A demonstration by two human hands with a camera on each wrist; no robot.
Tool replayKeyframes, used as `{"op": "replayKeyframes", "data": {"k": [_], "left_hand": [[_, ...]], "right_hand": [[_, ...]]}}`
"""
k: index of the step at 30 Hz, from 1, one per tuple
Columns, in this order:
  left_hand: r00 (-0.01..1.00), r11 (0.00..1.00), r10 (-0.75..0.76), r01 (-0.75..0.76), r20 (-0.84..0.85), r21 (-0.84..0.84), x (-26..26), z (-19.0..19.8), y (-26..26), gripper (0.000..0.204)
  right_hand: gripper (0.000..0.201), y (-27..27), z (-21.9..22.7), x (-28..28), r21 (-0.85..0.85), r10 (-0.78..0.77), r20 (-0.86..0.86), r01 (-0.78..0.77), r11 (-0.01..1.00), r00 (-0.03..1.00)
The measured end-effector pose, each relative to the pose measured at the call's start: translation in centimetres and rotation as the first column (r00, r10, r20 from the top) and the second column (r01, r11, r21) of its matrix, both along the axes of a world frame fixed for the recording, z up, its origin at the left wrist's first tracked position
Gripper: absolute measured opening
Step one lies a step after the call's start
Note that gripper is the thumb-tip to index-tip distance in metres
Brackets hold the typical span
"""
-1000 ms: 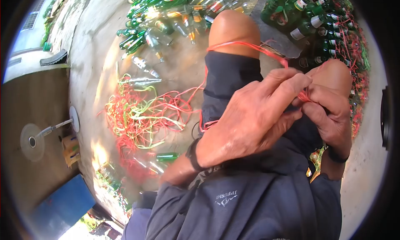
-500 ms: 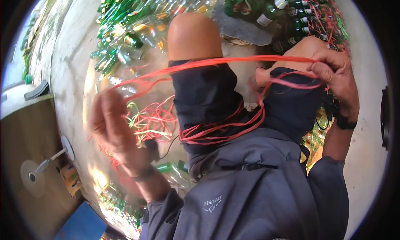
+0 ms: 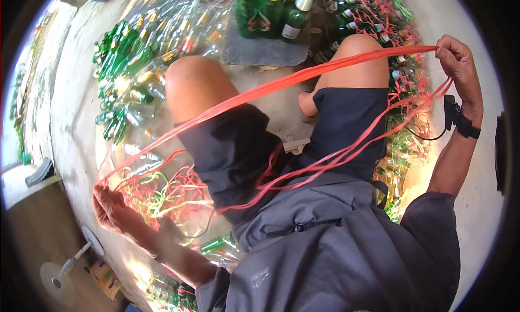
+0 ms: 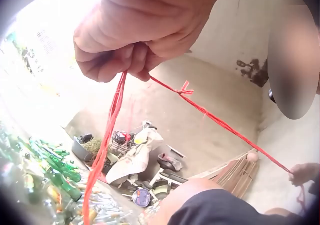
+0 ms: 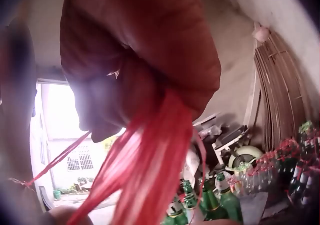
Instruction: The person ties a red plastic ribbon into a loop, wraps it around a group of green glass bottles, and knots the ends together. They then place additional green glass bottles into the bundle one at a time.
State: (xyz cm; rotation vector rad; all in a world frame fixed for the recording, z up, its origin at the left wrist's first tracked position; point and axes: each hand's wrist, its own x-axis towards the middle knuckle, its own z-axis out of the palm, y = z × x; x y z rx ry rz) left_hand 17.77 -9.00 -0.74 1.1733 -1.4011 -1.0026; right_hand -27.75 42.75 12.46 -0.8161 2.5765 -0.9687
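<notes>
Red plastic twine stretches in a flat bundle across the person's lap, pulled between two hands held wide apart. At the left end, the left hand grips the strands in curled fingers; in the left wrist view twine hangs from that hand's fingers. High on the right, the right hand pinches the other end. Lower loose strands sag from it over the dark shorts. Close up in the right wrist view, the flat twine fans out below the curled right hand.
Green and clear bottles lie piled at the left. Several green bottles stand on a grey board ahead. Rows of bottles with red twine line the right. A tangled red and green twine heap lies beside the left leg.
From close together over the lap, both hands have moved apart, the left one down and left, the right one up and right. The twine is now stretched between them.
</notes>
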Motion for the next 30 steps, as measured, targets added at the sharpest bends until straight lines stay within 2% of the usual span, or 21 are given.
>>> {"op": "replayKeyframes", "data": {"k": [3,4,5,11,14,19,22,25,28,30], "left_hand": [[0.998,0.998,-0.057,0.057,0.007,0.012,0.3,-0.1,-0.7,0.029],[1.000,1.000,0.014,-0.014,0.005,0.017,-0.4,0.0,-0.3,0.032],[1.000,0.999,0.024,-0.025,0.011,0.022,-0.7,0.0,-0.3,0.034],[0.998,0.997,-0.065,0.064,0.018,0.039,-1.1,-0.9,-1.2,0.037],[0.999,0.998,0.053,-0.053,0.006,-0.030,-4.0,0.4,1.3,0.035],[0.996,0.996,-0.074,0.077,0.052,-0.043,-3.2,-0.2,0.3,0.035],[0.997,1.000,-0.008,0.009,0.082,-0.008,-3.3,-0.3,0.0,0.039],[0.993,0.998,-0.062,0.062,0.102,0.009,-3.1,-0.3,-0.5,0.041],[0.997,0.999,-0.049,0.050,0.061,-0.014,-4.1,-0.1,0.2,0.040],[0.997,0.998,-0.055,0.057,0.054,-0.022,-4.8,0.4,0.8,0.039]], "right_hand": [[0.029,2.8,1.0,-0.7,-0.039,-0.108,-0.014,0.108,0.993,0.994],[0.031,3.6,1.3,-0.8,-0.061,-0.128,-0.049,0.125,0.990,0.991],[0.031,4.5,1.6,-1.0,-0.058,-0.146,-0.057,0.143,0.988,0.988],[0.033,10.0,3.0,-2.0,-0.101,-0.288,-0.033,0.284,0.954,0.957],[0.035,11.8,3.3,-2.5,-0.087,-0.362,-0.138,0.353,0.931,0.922],[0.041,14.8,3.6,-3.4,-0.087,-0.479,-0.217,0.472,0.877,0.850],[0.041,16.4,3.5,-3.9,-0.093,-0.508,-0.242,0.501,0.860,0.827],[0.042,17.7,3.2,-4.5,-0.062,-0.517,-0.309,0.526,0.848,0.798],[0.042,18.3,2.8,-4.8,-0.028,-0.568,-0.385,0.606,0.795,0.728],[0.042,18.8,2.5,-5.1,-0.038,-0.572,-0.400,0.611,0.791,0.716]]}}
